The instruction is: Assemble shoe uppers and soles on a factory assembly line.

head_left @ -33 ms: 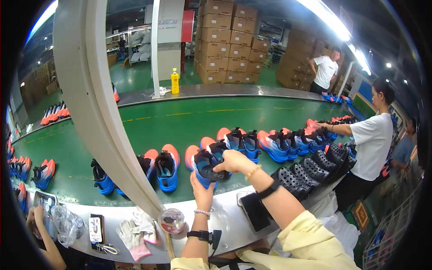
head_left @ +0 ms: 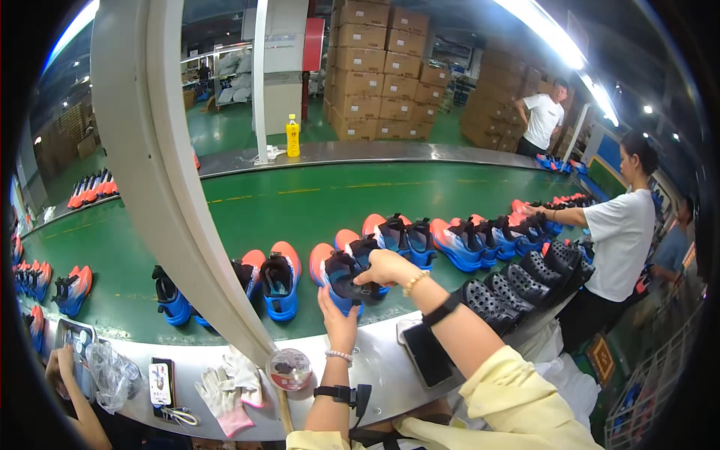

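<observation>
My left hand (head_left: pixel 339 319) is closed around the blue heel of a sneaker (head_left: pixel 322 262) with an orange toe and a black collar, its toe pointing away from me. Over the shoe's opening, my right hand (head_left: pixel 385 270) has its thumb and fingers pressed together on a dark piece (head_left: pixel 346 288). Whether that piece is an insole or part of the collar, I cannot tell. Just behind my right hand stands another sneaker (head_left: pixel 363 245), partly covered. To the left of my hands, a matching sneaker (head_left: pixel 282 279) rests on the green belt (head_left: pixel 315 195).
More sneakers (head_left: pixel 457 244) line the belt rightward, beside black perforated clogs (head_left: pixel 487 300). A grey post (head_left: pixel 161 150) rises at left. Gloves (head_left: pixel 225 397), a round tub (head_left: pixel 289 369) and a phone (head_left: pixel 426 352) lie on the metal ledge (head_left: pixel 375 367). A co-worker (head_left: pixel 622 225) reaches over the belt at right.
</observation>
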Motion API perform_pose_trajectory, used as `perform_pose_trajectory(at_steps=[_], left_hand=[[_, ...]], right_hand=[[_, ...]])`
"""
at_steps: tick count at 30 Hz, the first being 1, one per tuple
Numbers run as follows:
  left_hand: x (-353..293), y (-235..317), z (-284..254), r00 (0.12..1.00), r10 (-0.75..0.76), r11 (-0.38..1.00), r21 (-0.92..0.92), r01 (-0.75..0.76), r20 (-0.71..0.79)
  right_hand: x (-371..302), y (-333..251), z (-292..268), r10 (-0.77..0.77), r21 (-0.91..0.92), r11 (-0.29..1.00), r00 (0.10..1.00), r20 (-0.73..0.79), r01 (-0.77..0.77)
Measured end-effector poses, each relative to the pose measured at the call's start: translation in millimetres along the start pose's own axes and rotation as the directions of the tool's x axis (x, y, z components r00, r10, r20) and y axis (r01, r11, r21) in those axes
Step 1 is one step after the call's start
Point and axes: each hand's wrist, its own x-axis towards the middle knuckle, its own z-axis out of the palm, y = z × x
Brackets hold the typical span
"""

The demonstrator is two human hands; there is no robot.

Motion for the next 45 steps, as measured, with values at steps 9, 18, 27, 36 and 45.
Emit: perform_pose_trajectory(at_steps=[9, 18, 27, 36, 45], left_hand=[[5, 1, 2, 0.993, -0.116, 0.993, -0.023, 0.117, 0.016], [6, -8, -5, 0.998, -0.060, 0.995, 0.076, 0.059, 0.010], [6, -5, 3, 1.000, -0.018, 0.995, 0.095, 0.016, 0.021], [19, -11, 3, 0.885, -0.230, 0.971, -0.155, 0.182, -0.404], [8, 61, 51, 0.963, 0.262, 0.961, 0.104, -0.255, -0.061]], right_hand=[[74, -23, 96, 0.014, -0.096, 0.993, 0.900, -0.436, -0.062], [111, -27, 132, -0.057, -0.140, 0.990, 0.868, -0.494, -0.015], [129, -7, 125, -0.312, -0.252, 0.941, 0.869, -0.383, 0.227], [-188, 65, 20, -0.299, 0.344, 0.750, 0.754, -0.585, 0.565], [-246, 271, 10, 0.130, 0.208, 0.967, 0.422, -0.897, 0.144]])
